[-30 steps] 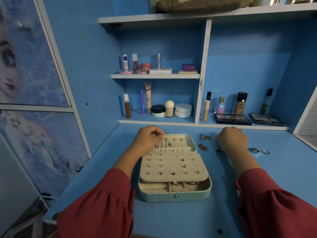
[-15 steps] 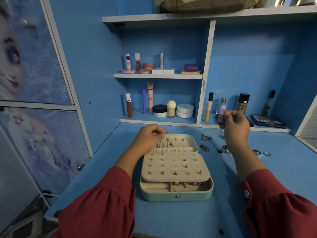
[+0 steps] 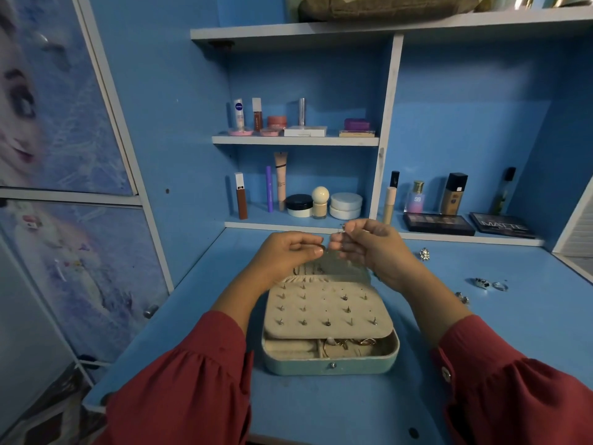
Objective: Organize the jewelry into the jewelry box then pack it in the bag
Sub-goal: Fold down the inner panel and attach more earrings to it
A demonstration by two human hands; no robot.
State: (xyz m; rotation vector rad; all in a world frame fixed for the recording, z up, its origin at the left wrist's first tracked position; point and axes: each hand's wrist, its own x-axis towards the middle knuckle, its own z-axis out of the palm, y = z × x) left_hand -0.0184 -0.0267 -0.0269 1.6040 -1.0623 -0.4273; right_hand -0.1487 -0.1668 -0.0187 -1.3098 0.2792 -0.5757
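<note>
Left hand: the left hand (image 3: 285,256) is hovering above the far half of the jewelry box (image 3: 330,319), its fingers curling in with thumb and forefinger pinched together; what they are pinching is too small to tell.
Right hand: the right hand (image 3: 369,248) is hovering just beside the left one, fingertips nearly touching it, and is gripping a small metal jewelry piece (image 3: 342,229) between thumb and forefinger; the piece is showing at the top of the fingers, and its kind cannot be told.
Jewelry box: lying open on the blue desk (image 3: 321,409), directly below both sets of fingers; a cream stud panel (image 3: 327,311) with rows of earrings is lying across it nearer the person than the fingers, with rings and hoops in the tray at the near edge.
Loose jewelry: a silver charm (image 3: 425,254) is lying on the desk just right of the right hand's fingers; two rings (image 3: 487,284) and another small piece (image 3: 462,297) are lying farther right, well apart from both hands.
Bag: a brown bag (image 3: 378,6) is sitting on the top shelf, well above the fingers.
Cosmetics: bottles, jars and palettes are standing on the shelves beyond the fingertips.
</note>
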